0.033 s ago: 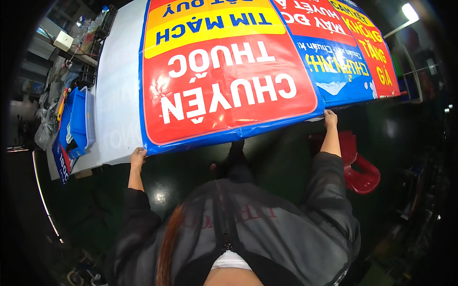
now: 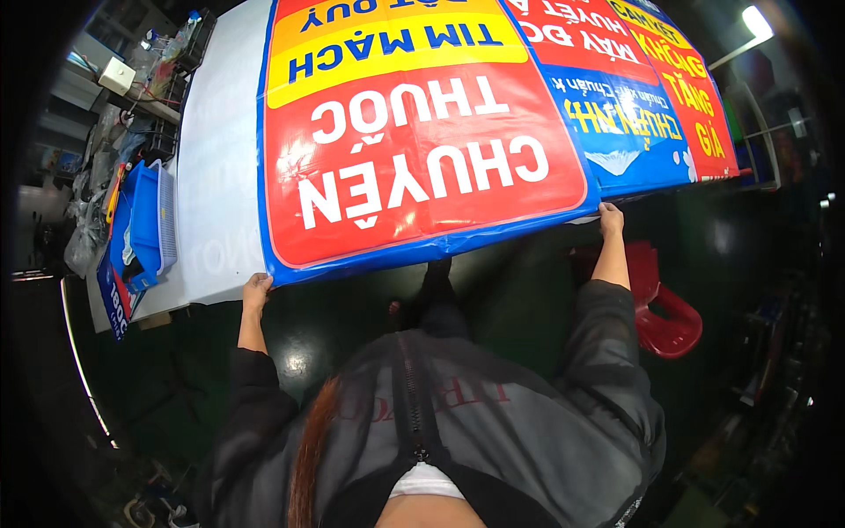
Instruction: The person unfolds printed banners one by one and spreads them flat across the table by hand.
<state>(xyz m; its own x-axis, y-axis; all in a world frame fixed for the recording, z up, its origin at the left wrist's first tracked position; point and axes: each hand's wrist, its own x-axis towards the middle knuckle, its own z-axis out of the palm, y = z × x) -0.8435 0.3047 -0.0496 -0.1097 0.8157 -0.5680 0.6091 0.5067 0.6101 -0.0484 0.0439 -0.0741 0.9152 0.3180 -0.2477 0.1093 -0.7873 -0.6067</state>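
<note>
A large printed banner (image 2: 422, 189), red with white letters, a yellow band and a blue border, lies spread over a table, its print upside down to me. My left hand (image 2: 257, 289) pinches the banner's near left corner. At the near edge further right, my right hand (image 2: 609, 218) grips the blue border close to where a second printed banner (image 2: 629, 123) begins. Between my hands the blue edge hangs slightly over the table's front. The fingertips under the edge are hidden.
Left of the banner, the white tabletop (image 2: 216, 176) shows. Blue plastic baskets (image 2: 145, 224) stand at its left end, near clear plastic bags (image 2: 86, 233) and clutter. A red plastic chair (image 2: 664, 317) is on the dark green floor at right. A lit lamp (image 2: 755, 24) shines at upper right.
</note>
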